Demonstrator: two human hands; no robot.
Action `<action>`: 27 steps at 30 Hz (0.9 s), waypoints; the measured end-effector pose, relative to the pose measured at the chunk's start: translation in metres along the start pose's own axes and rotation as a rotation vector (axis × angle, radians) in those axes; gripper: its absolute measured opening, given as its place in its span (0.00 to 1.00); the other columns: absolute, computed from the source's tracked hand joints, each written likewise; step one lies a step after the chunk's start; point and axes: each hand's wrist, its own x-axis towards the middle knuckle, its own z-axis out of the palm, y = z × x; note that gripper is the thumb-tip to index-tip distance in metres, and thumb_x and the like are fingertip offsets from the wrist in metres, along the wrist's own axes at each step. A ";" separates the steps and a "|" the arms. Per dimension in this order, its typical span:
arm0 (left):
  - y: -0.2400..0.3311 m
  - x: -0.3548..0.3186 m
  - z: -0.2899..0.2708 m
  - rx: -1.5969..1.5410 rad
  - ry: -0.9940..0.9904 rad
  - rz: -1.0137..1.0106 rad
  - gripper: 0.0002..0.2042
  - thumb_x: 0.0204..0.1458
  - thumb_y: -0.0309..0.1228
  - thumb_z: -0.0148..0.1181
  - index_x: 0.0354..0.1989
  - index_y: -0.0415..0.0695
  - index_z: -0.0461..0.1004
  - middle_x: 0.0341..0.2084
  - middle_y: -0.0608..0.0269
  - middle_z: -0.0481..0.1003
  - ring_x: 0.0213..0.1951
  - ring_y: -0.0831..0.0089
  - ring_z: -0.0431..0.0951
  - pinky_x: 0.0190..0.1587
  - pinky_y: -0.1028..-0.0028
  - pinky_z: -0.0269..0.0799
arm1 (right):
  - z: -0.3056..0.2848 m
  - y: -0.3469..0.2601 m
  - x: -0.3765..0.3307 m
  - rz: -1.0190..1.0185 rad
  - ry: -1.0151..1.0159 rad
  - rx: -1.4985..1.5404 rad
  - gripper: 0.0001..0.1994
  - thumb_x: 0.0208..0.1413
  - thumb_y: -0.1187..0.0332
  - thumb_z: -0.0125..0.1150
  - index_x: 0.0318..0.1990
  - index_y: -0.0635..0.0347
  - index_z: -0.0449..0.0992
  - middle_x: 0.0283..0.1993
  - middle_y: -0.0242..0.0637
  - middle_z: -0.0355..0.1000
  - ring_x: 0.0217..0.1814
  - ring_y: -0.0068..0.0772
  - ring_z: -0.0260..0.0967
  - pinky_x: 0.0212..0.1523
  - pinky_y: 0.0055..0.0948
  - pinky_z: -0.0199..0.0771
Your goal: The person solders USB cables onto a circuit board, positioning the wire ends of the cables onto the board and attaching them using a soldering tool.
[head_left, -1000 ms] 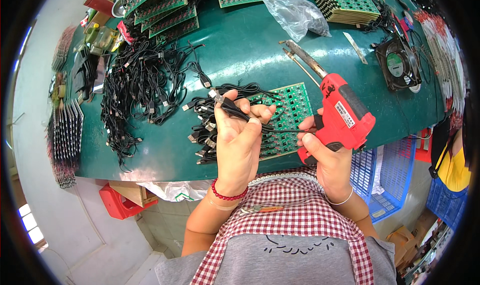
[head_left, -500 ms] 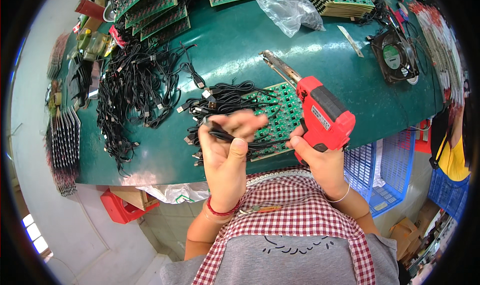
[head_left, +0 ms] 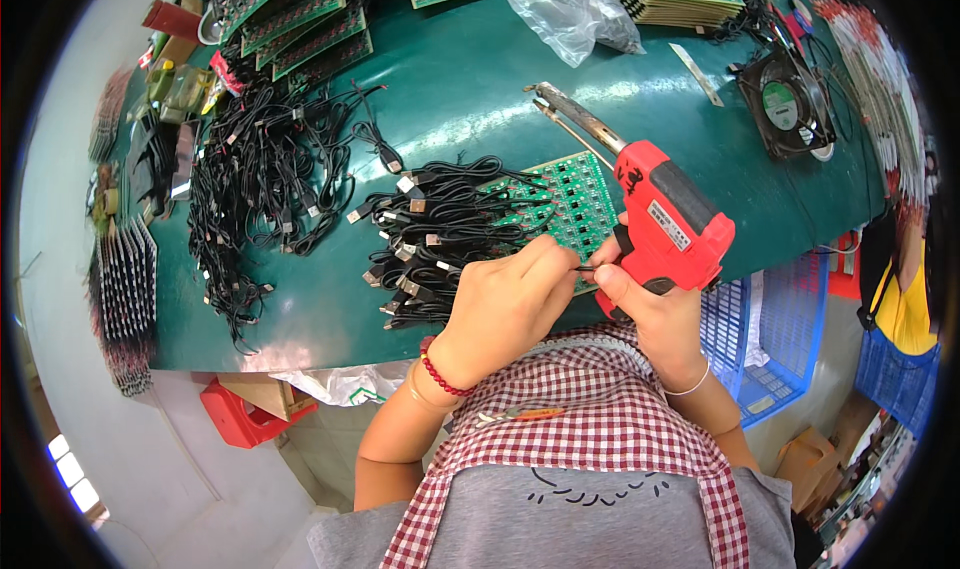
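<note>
**What the person is wearing**

The person is wearing a grey top with a small dark line drawing on the chest. Over it, a red and white checked apron is lying, with straps going toward 5 and 7 o'clock. The arms are bare, with no sleeves showing. The left hand [head_left: 500,309] is carrying a bracelet of dark red beads [head_left: 443,374] at the wrist. The right hand [head_left: 650,309] is carrying a thin pale bracelet [head_left: 690,384] at its wrist, toward 3 o'clock from the beads.

left hand [head_left: 505,304] covers circuit board's [head_left: 560,209] near edge; thin black piece [head_left: 583,268] pinched there too small to identify.
</note>
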 end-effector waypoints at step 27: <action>0.003 0.007 0.006 -0.033 0.144 -0.130 0.06 0.43 0.19 0.61 0.28 0.42 0.72 0.19 0.63 0.70 0.16 0.73 0.70 0.18 0.76 0.64 | -0.008 0.012 0.007 0.045 0.038 0.082 0.18 0.50 0.81 0.61 0.49 0.64 0.67 0.37 0.35 0.72 0.40 0.27 0.72 0.42 0.28 0.76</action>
